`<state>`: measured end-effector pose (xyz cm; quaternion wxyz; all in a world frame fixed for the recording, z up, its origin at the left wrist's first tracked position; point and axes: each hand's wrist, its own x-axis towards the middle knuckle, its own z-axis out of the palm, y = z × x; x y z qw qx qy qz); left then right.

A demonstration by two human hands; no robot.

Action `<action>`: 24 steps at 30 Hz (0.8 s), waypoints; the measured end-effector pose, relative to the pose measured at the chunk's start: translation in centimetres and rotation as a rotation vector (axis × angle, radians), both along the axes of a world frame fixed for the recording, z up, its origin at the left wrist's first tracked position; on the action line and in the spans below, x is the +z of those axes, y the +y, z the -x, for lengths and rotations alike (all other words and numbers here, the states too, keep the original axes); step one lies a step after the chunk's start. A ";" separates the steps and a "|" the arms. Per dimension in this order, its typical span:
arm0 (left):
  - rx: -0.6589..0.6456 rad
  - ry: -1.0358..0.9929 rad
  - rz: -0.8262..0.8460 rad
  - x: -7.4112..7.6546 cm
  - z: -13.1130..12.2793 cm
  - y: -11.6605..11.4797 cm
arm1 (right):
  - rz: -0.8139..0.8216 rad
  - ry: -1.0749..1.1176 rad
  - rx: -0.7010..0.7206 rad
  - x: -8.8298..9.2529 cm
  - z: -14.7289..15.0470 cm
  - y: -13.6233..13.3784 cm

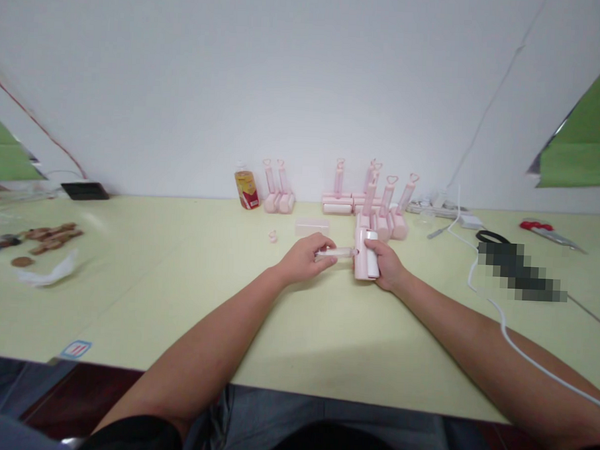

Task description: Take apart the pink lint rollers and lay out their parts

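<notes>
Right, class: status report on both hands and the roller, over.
Left hand shut on roller handle. Right hand shut on pink roller head, over the table. Nothing between the hands; more pink rollers stand behind.

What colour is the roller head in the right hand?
The roller head in the right hand is pale pink with a white roll; head view.

A pixelated patch (521,274) masks most of a black object (491,237) on the pale yellow tabletop (178,292). The left hand (303,256) hides part of the clear plastic handle (339,252); the right hand (386,265) covers one side of the pink roller head (362,255).
</notes>
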<state>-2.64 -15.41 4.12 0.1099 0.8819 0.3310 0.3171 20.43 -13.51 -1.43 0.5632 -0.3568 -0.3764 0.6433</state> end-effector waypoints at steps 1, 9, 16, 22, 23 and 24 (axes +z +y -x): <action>-0.003 0.002 -0.015 0.0 0.0 0.0 | -0.007 0.000 -0.002 0.0 0.0 0.0; 0.007 0.019 -0.050 0.1 0.0 0.1 | -0.046 -0.027 -0.005 -0.1 0.1 -0.1; 0.004 0.017 -0.094 0.1 0.0 0.0 | -0.046 -0.033 0.011 0.1 0.1 -0.3; 0.029 0.038 -0.157 0.3 -0.2 -0.1 | 0.006 -0.003 0.009 0.3 0.1 -0.2; 0.032 0.050 -0.164 0.4 -0.2 -0.2 | 0.011 0.001 0.010 0.3 0.1 -0.2; 0.034 0.060 -0.173 0.4 -0.3 -0.2 | 0.015 0.004 0.010 0.3 0.1 -0.2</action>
